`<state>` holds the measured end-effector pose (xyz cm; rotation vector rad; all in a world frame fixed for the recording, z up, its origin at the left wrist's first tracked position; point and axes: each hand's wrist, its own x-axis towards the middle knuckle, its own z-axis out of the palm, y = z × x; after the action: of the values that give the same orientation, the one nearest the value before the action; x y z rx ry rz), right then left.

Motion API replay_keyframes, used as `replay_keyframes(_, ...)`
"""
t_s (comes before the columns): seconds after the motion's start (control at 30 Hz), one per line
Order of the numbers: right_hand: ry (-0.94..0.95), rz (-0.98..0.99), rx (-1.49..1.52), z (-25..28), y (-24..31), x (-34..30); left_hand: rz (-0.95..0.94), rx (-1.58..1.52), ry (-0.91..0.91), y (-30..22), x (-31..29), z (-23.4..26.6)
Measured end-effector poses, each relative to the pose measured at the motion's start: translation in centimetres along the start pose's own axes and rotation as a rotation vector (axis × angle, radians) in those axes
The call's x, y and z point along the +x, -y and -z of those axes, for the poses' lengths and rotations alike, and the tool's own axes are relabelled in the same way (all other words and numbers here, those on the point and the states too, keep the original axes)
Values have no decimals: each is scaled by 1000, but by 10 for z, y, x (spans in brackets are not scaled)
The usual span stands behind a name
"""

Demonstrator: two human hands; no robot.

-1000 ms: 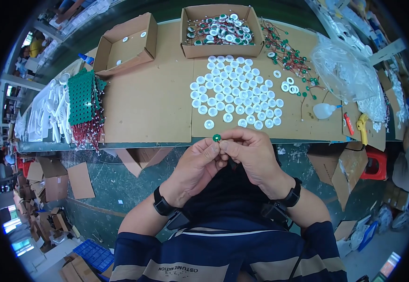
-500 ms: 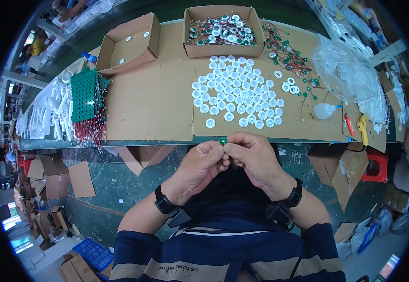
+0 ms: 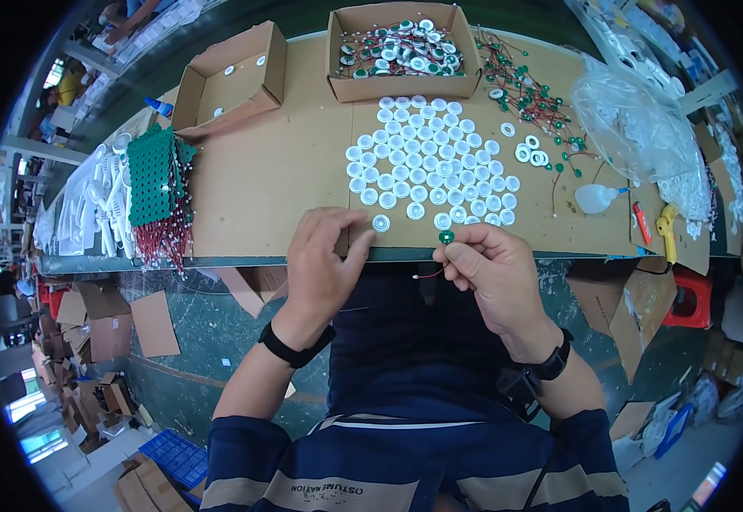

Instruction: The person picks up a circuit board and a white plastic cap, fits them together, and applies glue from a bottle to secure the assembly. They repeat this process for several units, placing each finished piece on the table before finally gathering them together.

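a long tabletop (image 3: 278, 171) covered in brown cardboard sheets runs from 9 o'clock to 3 o'clock, its front edge dark green. below it lies a worn green floor (image 3: 209, 333) strewn with flat cardboard scraps (image 3: 154, 322). bright daylight enters at 8 o'clock. a blue crate (image 3: 171, 456) sits at 7 o'clock, a red stool (image 3: 694, 299) at 4 o'clock.

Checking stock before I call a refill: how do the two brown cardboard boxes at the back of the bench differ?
The left cardboard box is nearly bare, with only a few white rings; the right cardboard box is heaped with white rings, green discs and red wires. The left one sits skewed to the bench edge, the right one square. Both are open-topped brown cardboard.
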<state>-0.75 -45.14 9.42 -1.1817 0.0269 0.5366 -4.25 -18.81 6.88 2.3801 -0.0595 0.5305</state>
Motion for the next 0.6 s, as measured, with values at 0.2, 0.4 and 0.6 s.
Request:
replay_keyframes(0.2, -3, 4, -48, 5, -2, -1, -19, 115, 121, -8, 13, -7)
replay_keyframes(0.4, -19, 18, -85, 8, -4, -1, -62, 114, 155, -6, 15, -11)
replay_keyframes(0.6, -33, 5, -95, 8, -6, 2, -129, -10, 265, -2, 27, -1)
